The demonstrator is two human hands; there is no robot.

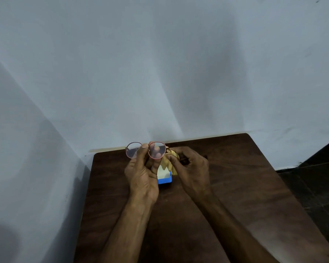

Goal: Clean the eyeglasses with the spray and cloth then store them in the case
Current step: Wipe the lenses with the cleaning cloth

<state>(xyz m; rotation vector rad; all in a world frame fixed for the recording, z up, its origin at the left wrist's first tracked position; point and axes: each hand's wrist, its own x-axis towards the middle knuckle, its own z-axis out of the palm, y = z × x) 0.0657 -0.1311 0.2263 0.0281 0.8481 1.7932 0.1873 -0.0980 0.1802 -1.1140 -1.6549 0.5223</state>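
I watched from the head camera as both bare hands worked above the dark brown wooden table (pixel 235 186), which stood against a pale grey-blue wall (pixel 160 63). The left hand (pixel 141 175) held the round, thin-rimmed reddish metal eyeglasses (pixel 146 150) upright at the bridge, thumb on the near side between the two lenses and fingers curled behind; two fingertips (pixel 156 149) showed through the right-hand lens. So that hand was pinched shut on the frame, with the lenses facing me and lifted clear of the tabletop, up near the far edge of the table.

The right hand (pixel 190 168) sat just beside the glasses at their right end, fingers drawn together around a crumpled yellow cleaning cloth (pixel 169 162). The cloth bunched up against the outer corner of the right lens, by the hinge, and hung down from the grip. I could not tell whether the cloth actually touched the glass or only the frame's corner.

Below the two hands, between the wrists, a small open blue plastic case (pixel 165 179) with a pale lining rested on the table, partly hidden by the left palm and the hanging cloth. Both forearms reached in from the bottom of the view. I could not make out a spray bottle anywhere.
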